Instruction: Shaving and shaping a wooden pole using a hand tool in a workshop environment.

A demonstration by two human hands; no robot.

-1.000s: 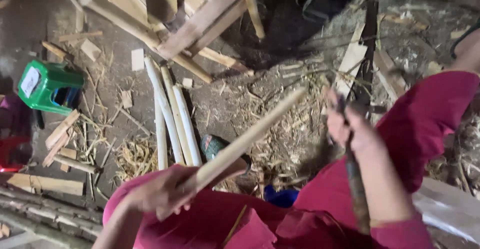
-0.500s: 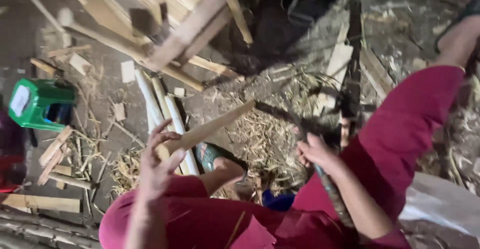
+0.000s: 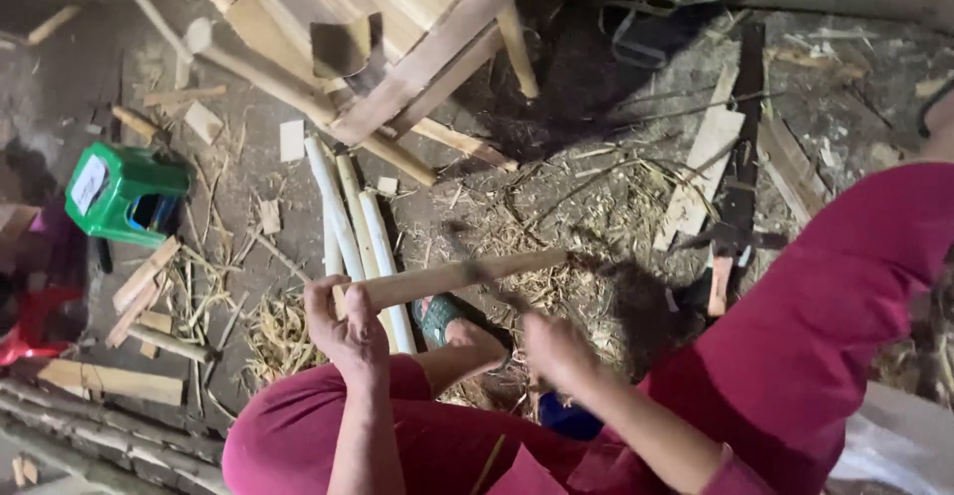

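Left hand [image 3: 348, 331], lower centre-left of frame, is clenched around the near end of a wooden stick [image 3: 452, 276]. The stick runs nearly level from there toward frame centre, held above the dirt floor [image 3: 556, 197]. Right hand [image 3: 556, 351], lower centre, is blurred; can't tell whether it's clenched or what it grips. Three pale peeled poles [image 3: 348, 227] lie side by side on the floor behind the stick. Green plastic stool [image 3: 124, 197] is on its side at left edge. Wooden frame [image 3: 397, 18] fills the top centre. Shavings and offcuts are scattered around.
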